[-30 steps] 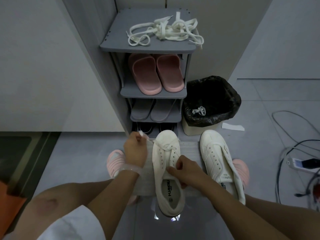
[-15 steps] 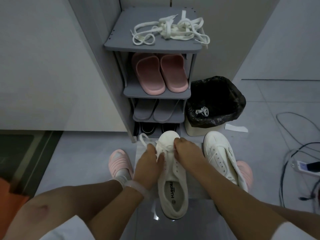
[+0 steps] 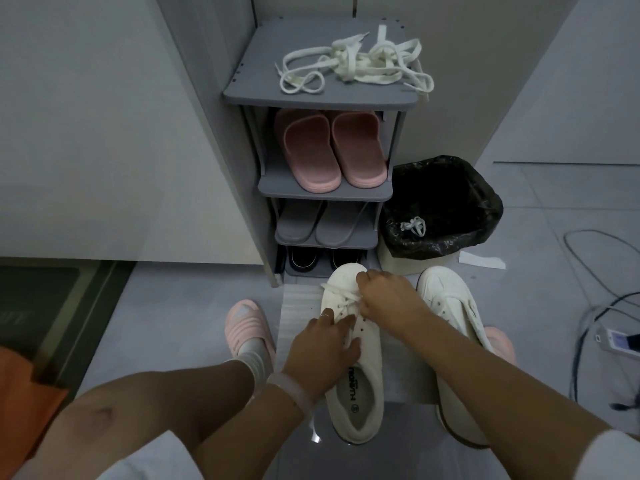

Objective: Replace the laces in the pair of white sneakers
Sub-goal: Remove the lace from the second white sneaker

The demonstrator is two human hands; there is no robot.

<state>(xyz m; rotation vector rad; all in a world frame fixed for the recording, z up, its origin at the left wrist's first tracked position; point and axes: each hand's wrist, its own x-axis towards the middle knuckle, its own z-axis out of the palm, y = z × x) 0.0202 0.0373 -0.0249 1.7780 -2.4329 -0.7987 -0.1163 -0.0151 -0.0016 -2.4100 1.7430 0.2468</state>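
Observation:
Two white sneakers stand on a white foam sheet (image 3: 298, 313) on the floor. The left sneaker (image 3: 355, 389) has a white lace (image 3: 336, 295) loosely threaded near its toe. My right hand (image 3: 388, 296) is curled over the toe end and pinches that lace. Lower down, my left hand (image 3: 320, 344) rests on the sneaker's eyelet side with fingers extended and the thumb by the tongue. The right sneaker (image 3: 450, 306) lies beside it with bare eyelets, partly hidden by my right forearm. A pile of cream laces (image 3: 356, 64) lies on top of the grey shoe rack (image 3: 311, 97).
The rack holds pink slippers (image 3: 329, 150), grey slippers and black shoes. A bin lined with a black bag (image 3: 446, 202) stands right of it, with a lace (image 3: 414, 225) inside. Cables and a power strip (image 3: 618, 341) lie at right. My foot in a pink slipper (image 3: 244, 323) is at left.
My left hand stopped pulling the lace out to the left and dropped onto the sneaker's side. My right hand moved from the shoe's middle up to the lace at the toe.

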